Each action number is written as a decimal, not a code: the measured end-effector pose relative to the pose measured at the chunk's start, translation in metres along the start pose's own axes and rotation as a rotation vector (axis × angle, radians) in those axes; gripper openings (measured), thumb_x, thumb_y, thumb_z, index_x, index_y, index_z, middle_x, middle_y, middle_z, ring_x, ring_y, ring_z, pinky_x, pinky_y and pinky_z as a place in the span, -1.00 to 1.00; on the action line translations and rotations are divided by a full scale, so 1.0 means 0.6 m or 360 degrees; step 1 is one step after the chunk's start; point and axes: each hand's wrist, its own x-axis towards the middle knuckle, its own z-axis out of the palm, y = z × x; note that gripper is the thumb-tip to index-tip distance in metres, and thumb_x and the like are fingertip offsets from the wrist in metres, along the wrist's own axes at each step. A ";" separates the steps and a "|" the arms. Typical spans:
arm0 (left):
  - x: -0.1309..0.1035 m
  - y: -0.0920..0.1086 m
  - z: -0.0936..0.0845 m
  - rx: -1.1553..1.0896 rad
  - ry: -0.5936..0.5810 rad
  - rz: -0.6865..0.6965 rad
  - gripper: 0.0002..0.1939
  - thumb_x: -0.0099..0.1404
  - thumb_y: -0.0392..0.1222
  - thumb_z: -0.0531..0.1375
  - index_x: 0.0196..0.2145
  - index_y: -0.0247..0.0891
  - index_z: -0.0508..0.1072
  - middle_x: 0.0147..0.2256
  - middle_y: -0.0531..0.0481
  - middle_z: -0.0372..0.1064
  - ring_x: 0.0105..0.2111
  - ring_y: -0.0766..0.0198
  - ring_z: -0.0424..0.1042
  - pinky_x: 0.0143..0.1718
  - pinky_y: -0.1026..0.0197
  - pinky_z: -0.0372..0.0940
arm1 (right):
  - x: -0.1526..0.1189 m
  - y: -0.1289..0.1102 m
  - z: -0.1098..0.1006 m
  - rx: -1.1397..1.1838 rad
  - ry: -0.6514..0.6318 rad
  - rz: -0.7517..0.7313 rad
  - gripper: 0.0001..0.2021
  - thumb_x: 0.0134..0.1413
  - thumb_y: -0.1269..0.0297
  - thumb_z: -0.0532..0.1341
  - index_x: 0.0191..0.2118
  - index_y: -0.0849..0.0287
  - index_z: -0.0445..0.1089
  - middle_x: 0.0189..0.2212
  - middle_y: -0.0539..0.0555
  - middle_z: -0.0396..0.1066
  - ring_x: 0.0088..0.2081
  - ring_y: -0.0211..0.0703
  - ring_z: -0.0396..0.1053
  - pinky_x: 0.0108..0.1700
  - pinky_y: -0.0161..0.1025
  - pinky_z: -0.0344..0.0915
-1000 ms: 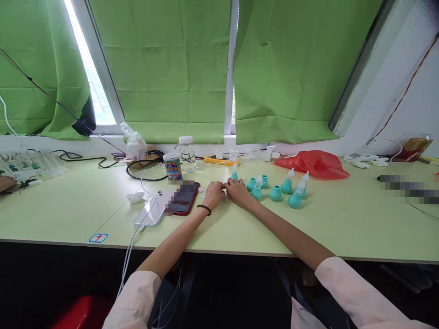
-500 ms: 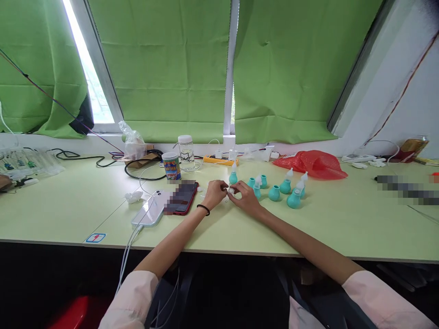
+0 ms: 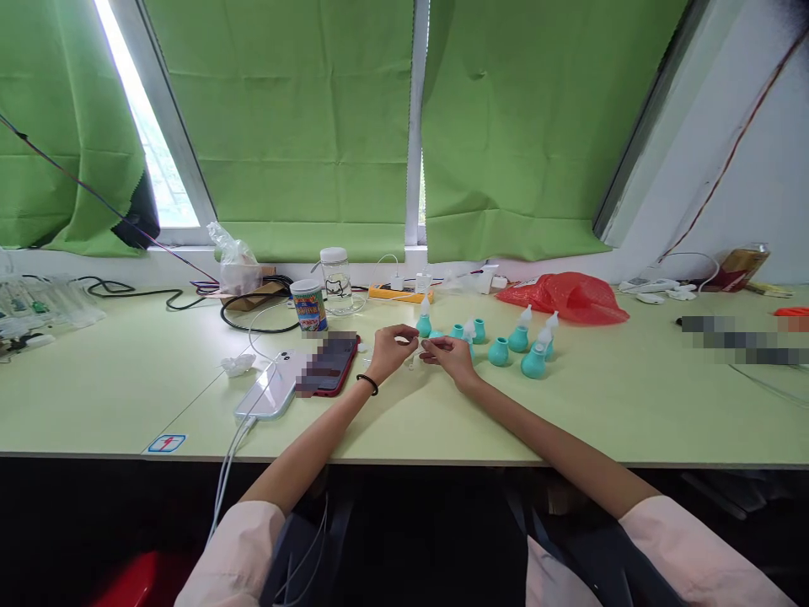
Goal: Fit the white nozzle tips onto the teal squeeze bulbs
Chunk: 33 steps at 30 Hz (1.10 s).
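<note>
My left hand (image 3: 393, 351) is raised over the table with thumb and index finger pinched together; what they hold, if anything, is too small to make out. Facing it closely, my right hand (image 3: 451, 354) has its fingers closed on a small translucent piece, mostly hidden by the fingertips. Just behind the hands stands a teal squeeze bulb with a clear nozzle (image 3: 424, 324). To the right are several more teal bulbs: some open-topped, like this one (image 3: 499, 352), others fitted with clear nozzles, like this one (image 3: 534, 362). Small clear bits lie below the fingertips.
Left of my hands lie a dark phone in a red case (image 3: 341, 364) and a white phone (image 3: 269, 392) with a cable. Behind stand a printed can (image 3: 309, 307), a clear jar (image 3: 337, 282) and an orange power strip (image 3: 397, 294). A red plastic bag (image 3: 569, 299) lies back right.
My fingertips have moved slightly apart, and the right hand has turned so its fingers point more toward the left hand. The whole view has shifted a little.
</note>
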 end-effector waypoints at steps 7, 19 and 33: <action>0.000 -0.009 0.004 -0.0229 -0.0129 0.0012 -0.74 -0.03 -0.32 0.14 -0.30 -0.39 0.42 -0.38 -0.09 0.44 -0.37 0.31 0.41 -0.31 0.27 0.36 | 0.005 0.002 -0.004 0.0244 0.0037 0.0211 -0.79 -0.32 0.29 0.31 -0.51 0.29 0.32 -0.59 0.08 0.42 -0.53 -0.20 0.42 -0.42 -0.30 0.42; 0.004 -0.016 0.006 -0.0623 -0.0191 -0.0112 -0.67 -0.03 -0.26 0.19 -0.25 -0.43 0.39 -0.28 -0.17 0.41 -0.25 0.16 0.39 -0.17 0.13 0.31 | 0.018 0.011 -0.008 0.0507 -0.0047 0.0419 -0.78 -0.33 0.29 0.32 -0.58 0.28 0.28 -0.63 0.05 0.41 -0.56 -0.27 0.40 -0.48 -0.39 0.39; -0.001 -0.011 0.007 -0.0282 -0.0023 0.0110 -0.79 0.01 -0.29 0.15 -0.35 -0.38 0.44 -0.33 -0.13 0.43 -0.33 0.23 0.43 -0.23 0.16 0.35 | 0.011 0.001 -0.005 0.0471 -0.0010 0.0406 -0.78 -0.28 0.28 0.30 -0.57 0.27 0.25 -0.65 0.04 0.39 -0.61 -0.31 0.37 -0.55 -0.42 0.35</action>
